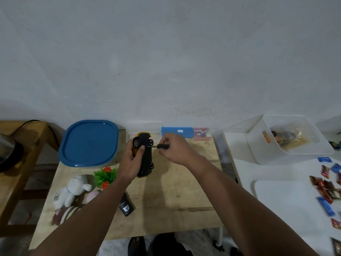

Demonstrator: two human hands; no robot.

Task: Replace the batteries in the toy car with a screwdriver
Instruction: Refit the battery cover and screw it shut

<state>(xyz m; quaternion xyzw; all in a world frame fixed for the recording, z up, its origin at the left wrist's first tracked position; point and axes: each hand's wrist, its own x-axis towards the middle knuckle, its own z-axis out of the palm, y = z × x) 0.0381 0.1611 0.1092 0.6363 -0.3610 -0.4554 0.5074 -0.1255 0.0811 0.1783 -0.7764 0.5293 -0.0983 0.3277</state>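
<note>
While your left hand (131, 159) grips the toy car (144, 156) above the wooden desk (184, 191), its fingers curl round the yellow body and the thumb presses on the black underside, which is turned up toward you with the wheels showing. Your right hand (173, 147) pinches the black handle of the small screwdriver (160, 146) — fingers closed around it — and the thin shaft lies roughly level, its tip touching the car's underside just beside your left thumb.

Behind the car, against the wall, stand a clear plastic box (144, 129), a blue case (178, 132) and a small pink box (202, 133). A container with a blue lid (89, 143) sits at the desk's far left corner. Nearer you on the left lie a white plush toy (73, 191), a small artificial plant with red flowers (105, 177) and a black bottle (126, 206) — partly hidden by your forearm. On the white surface to the right, a white bin (287, 141) holds mixed items, and wrapped packets (326, 189) are scattered nearby.
</note>
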